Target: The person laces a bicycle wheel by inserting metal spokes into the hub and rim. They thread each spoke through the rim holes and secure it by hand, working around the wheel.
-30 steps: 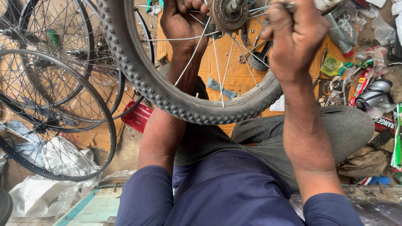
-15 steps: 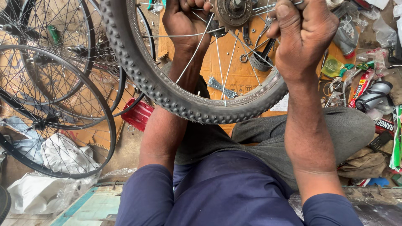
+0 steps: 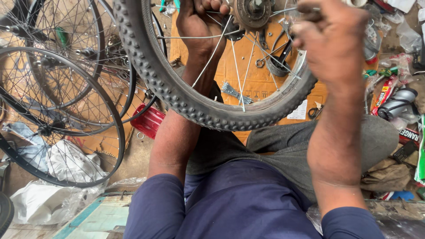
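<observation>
A bicycle wheel with a knobby black tyre [image 3: 195, 106] stands upright in front of me, over my lap. Its hub and rusty sprocket [image 3: 252, 13] sit at the top of the view. My left hand [image 3: 199, 22] reaches through the spokes [image 3: 234, 66] and is closed around them next to the hub. My right hand [image 3: 332, 40] is blurred, in a fist to the right of the hub, closed on a thin dark tool or spoke that points toward the hub.
Several bare spoked rims [image 3: 57, 102] lean at the left over crumpled plastic bags [image 3: 48, 194]. A red plastic piece [image 3: 148, 120] lies under the tyre. An orange cardboard sheet [image 3: 261, 84] with loose spokes and small tools lies beyond. Cans and packets [image 3: 394, 97] crowd the right.
The wheel and both hands have shifted slightly in the view. My right hand has moved and is now blurred beside the hub. My left hand keeps its hold on the spokes.
</observation>
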